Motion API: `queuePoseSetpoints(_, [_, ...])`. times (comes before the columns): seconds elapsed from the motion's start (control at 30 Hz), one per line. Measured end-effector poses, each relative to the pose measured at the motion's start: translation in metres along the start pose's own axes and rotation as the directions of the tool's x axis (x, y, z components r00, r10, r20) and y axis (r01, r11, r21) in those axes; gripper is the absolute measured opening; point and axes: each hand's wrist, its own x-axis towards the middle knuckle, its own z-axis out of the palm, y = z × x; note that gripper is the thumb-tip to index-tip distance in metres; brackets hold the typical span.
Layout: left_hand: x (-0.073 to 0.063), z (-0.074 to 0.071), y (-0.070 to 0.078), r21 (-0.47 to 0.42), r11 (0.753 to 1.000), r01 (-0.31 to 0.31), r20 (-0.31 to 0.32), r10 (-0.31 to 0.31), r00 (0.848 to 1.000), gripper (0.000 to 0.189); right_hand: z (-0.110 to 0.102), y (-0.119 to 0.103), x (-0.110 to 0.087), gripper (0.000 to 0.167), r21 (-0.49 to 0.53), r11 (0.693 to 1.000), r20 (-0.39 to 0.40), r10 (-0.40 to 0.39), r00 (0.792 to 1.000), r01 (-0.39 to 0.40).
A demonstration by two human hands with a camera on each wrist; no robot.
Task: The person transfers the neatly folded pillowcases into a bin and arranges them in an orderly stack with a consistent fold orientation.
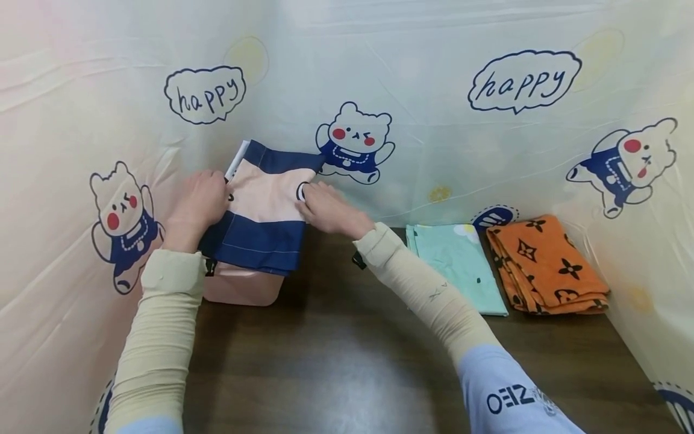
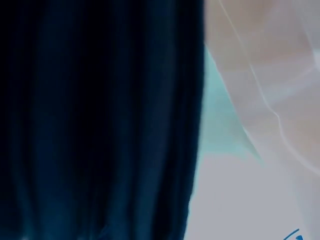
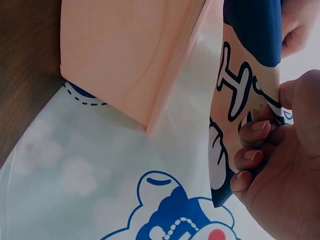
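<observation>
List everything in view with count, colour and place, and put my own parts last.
Patterned cloth: one, navy and pale pink, held up between both hands
Container: one, pink, on the table's left side, partly hidden behind the cloth
Mint cloth: one, pale green, folded, on the table's right side
Orange cloth: one, orange with black motifs, folded, right of the mint cloth
Table: one, dark brown, below everything
Printed sheet: pale, behind and around the table
Sleeves: two, cream and pale blue, on the forearms
Left hand: one, bare, at the patterned cloth's left edge
Right hand: one, bare, at its right edge
</observation>
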Motion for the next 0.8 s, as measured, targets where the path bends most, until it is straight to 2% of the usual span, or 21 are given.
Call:
queuePoseSetpoints(0.2, [0.002, 0.005, -0.007, -0.006, 1.0, 0.004, 0.012, -0.004, 1.0, 0.032, 0.004, 0.001, 0.005, 0.034, 0.047, 0.999, -0.013, -0.024, 1.0, 0.024])
queuePoseSetpoints(0.8, [0.006, 0.01, -0.015, 0.015, 1.0, 0.009, 0.011, -0.009, 1.0, 0.033, 0.017, 0.006, 0.019, 0.035, 0.065, 0.997, -0.042, -0.04, 0.998, 0.043])
